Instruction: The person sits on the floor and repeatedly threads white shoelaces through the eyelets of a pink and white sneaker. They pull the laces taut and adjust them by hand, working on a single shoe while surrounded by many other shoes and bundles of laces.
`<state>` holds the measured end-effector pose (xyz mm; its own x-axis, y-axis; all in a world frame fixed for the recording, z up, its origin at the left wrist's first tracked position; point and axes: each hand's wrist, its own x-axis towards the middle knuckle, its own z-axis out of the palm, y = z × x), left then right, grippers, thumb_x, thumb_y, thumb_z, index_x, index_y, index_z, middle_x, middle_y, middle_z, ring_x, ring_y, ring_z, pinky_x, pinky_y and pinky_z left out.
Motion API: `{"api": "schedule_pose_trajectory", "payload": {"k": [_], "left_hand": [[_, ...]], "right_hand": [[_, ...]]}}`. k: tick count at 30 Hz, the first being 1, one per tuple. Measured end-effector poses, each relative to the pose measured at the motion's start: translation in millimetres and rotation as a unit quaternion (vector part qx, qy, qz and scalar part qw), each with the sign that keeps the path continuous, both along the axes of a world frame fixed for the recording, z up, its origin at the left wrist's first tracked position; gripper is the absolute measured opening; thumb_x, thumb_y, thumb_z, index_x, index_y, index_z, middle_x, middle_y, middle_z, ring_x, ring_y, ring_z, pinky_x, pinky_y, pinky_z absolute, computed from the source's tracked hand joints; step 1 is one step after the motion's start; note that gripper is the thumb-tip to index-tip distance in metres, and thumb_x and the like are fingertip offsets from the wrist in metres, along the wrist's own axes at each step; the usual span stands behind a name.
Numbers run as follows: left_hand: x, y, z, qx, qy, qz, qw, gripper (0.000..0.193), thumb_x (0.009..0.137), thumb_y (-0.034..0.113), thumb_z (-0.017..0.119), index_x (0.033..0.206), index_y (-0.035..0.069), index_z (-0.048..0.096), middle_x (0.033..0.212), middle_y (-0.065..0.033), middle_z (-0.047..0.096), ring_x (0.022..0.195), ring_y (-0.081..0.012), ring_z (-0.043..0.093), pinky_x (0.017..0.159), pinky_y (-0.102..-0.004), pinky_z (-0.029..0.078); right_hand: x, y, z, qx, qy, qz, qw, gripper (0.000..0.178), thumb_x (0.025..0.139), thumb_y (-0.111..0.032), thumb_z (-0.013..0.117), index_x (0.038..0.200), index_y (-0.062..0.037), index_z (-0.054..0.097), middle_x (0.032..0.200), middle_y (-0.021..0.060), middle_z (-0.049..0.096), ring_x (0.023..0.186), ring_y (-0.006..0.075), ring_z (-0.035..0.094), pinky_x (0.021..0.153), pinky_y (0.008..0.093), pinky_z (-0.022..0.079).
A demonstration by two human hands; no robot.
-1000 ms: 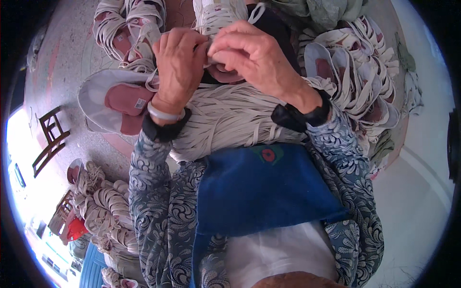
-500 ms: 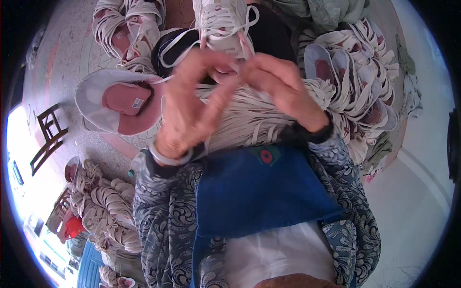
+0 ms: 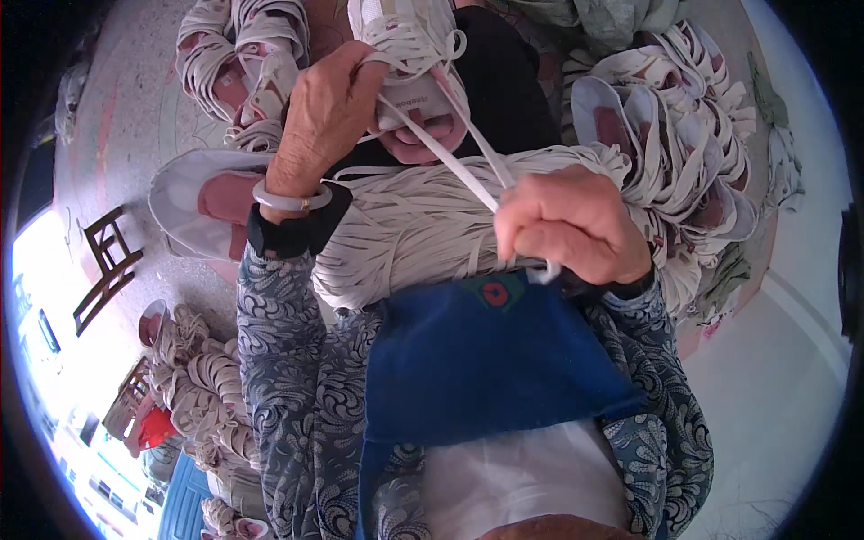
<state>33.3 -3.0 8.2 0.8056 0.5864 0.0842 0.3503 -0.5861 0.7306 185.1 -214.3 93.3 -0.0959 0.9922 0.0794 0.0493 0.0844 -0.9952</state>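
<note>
A white shoe (image 3: pixel 405 54) with a pink lining sits at the top centre, its opening toward me and loose laces over its tongue. My left hand (image 3: pixel 328 112), a pale bangle at its wrist, is closed at the shoe's left eyelet edge; its fingertips are partly hidden. Two strands of white shoelace (image 3: pixel 459 166) run tight from the shoe to my right hand (image 3: pixel 571 220). That hand is a fist around them, and a short end pokes out below it. Under both hands lies a thick bundle of white laces (image 3: pixel 423 225) across my lap.
White-and-pink shoe uppers (image 3: pixel 666 126) are heaped at the right, with more uppers (image 3: pixel 243 63) at the upper left. One pale upper (image 3: pixel 202 193) lies left of my wrist. Farther left are a wooden stool (image 3: pixel 108 261) and another pile of uppers (image 3: pixel 202 387). A blue apron (image 3: pixel 495 360) covers my front.
My hands were together and blurred below the shoe's tongue. The left has moved up and left to the shoe's edge; the right has pulled down and right, drawing the lace strands taut.
</note>
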Motion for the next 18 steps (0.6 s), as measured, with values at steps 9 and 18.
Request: {"api": "schedule_pose_trajectory", "payload": {"k": [9, 18], "left_hand": [[12, -2, -13, 0.156, -0.030, -0.063, 0.985, 0.024, 0.084, 0.020, 0.065, 0.100, 0.001, 0.062, 0.071, -0.0127, 0.062, 0.058, -0.0274, 0.062, 0.057, -0.0339, 0.050], [-4, 58, 9, 0.179, -0.066, -0.242, 0.951, 0.030, 0.089, 0.024, 0.050, 0.104, 0.002, 0.064, 0.089, -0.0109, 0.064, 0.083, -0.0190, 0.061, 0.074, -0.0325, 0.048]], "right_hand": [[-3, -3, -3, -0.013, -0.027, 0.004, 1.000, 0.015, 0.093, -0.015, 0.055, 0.087, -0.0025, 0.062, 0.067, 0.0020, 0.057, 0.053, 0.0144, 0.049, 0.050, 0.0274, 0.037], [29, -33, 17, 0.071, 0.077, 0.095, 0.990, 0.025, 0.093, -0.024, 0.058, 0.084, -0.0022, 0.064, 0.073, 0.0072, 0.065, 0.057, 0.0198, 0.062, 0.052, 0.0284, 0.044]]}}
